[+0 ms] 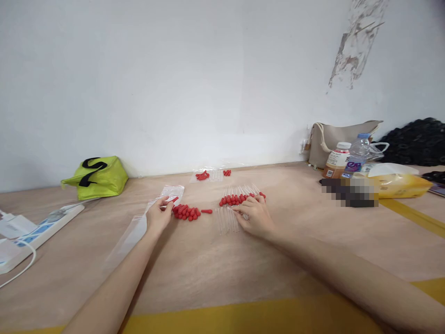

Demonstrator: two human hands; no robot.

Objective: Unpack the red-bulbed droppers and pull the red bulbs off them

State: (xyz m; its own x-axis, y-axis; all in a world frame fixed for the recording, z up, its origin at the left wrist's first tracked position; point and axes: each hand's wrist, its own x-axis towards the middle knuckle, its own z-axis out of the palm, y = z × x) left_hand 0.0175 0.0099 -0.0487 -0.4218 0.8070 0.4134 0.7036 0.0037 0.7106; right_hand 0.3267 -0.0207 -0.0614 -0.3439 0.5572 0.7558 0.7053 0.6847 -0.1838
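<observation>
My left hand (159,215) pinches a red rubber dropper bulb (173,200) above the left edge of a loose pile of the same bulbs (187,213). One single bulb (206,211) lies just right of that pile. My right hand (255,215) is over a row of clear dropper tubes (225,220), thumb and index finger close together at their upper ends. Whether a tube is between those fingertips is hard to see. Behind it lies a row of droppers with red bulbs fitted (232,200), their thin tips pointing to the wall; my fingers partly hide its right end.
Clear plastic bags (139,222) lie beneath and beside my left forearm. Near the wall sits another bag with red bulbs and tubes (215,175). A power strip (45,232) and green pouch (102,178) are left; bottles (337,160), a tissue pack (399,185) and a beige bag (344,132) right.
</observation>
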